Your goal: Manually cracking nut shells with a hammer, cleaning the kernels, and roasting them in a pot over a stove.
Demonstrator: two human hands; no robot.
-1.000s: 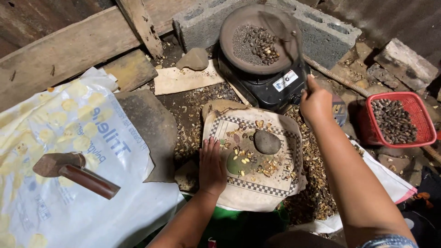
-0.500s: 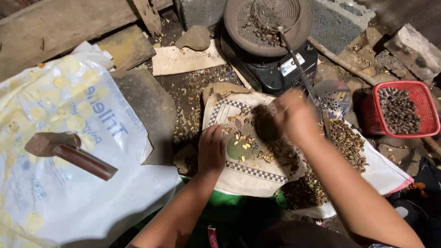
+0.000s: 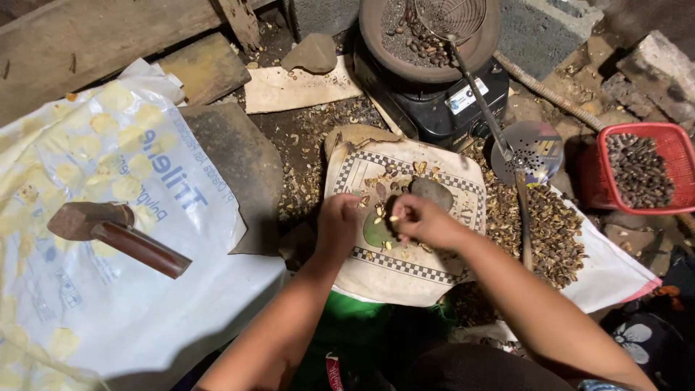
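A dirt floor littered with broken shells is seen from above, hemmed by wooden planks and concrete blocks. Far to the left of the hands, a hammer (image 3: 116, 233) lies on a white plastic sack (image 3: 108, 289), with a flat dark stone slab (image 3: 232, 174) between it and the work area.

A patterned cloth (image 3: 405, 210) is spread in front of the person. The left hand (image 3: 339, 224) rests on it with fingers curled downward among the shell fragments; whether anything is held under it cannot be told. Just beside it, the right hand (image 3: 420, 219) is pinched around a small pale kernel (image 3: 394, 218), gripped between thumb and fingertips. The kernel is judged to be light, hard and brittle, best taken by a gentle fingertip pinch, since it is small enough to slip away. A smooth grey pounding stone (image 3: 432, 192) lies on the cloth just beyond the right hand, touching nothing but scattered shells.

Further beyond the hands, a dark roasting pan (image 3: 376, 36) with nuts sits on a black stove (image 3: 427, 108), with a wire strainer (image 3: 452, 18) laid over it. To the right, a perforated skimmer (image 3: 534, 150) rests over a heap of shells, and a red basket (image 3: 677, 148) of dark nuts stands well apart.
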